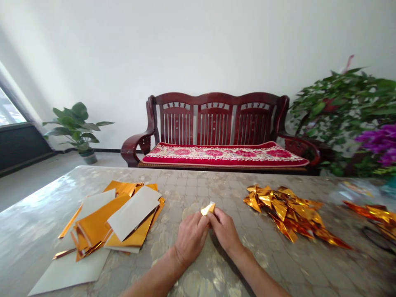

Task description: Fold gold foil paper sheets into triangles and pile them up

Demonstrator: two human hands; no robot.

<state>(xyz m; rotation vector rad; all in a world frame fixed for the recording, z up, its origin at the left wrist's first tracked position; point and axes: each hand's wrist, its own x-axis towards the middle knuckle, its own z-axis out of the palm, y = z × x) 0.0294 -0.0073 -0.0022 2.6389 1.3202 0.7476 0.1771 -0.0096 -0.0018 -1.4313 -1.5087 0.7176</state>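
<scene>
Between my two hands, over the middle of the table, is a small folded piece of gold foil paper (208, 209) with a pale edge showing. My left hand (192, 237) is closed on its left side, and my right hand (225, 231) pinches it from the right. The fingertips meet and hide the lower part of the foil. To the left lies a loose stack of gold foil paper sheets (99, 214), some with their white backs (134, 212) up. On the right is a pile of folded gold foil pieces (284, 210), pointed and shiny.
More folded foil (374, 214) lies at the far right, near a clear plastic bag (355, 192) and a dark looped object (375, 239). Beyond the patterned table (192, 181) stands a wooden bench (215, 119) with a red cushion. Potted plants (78, 123) flank it.
</scene>
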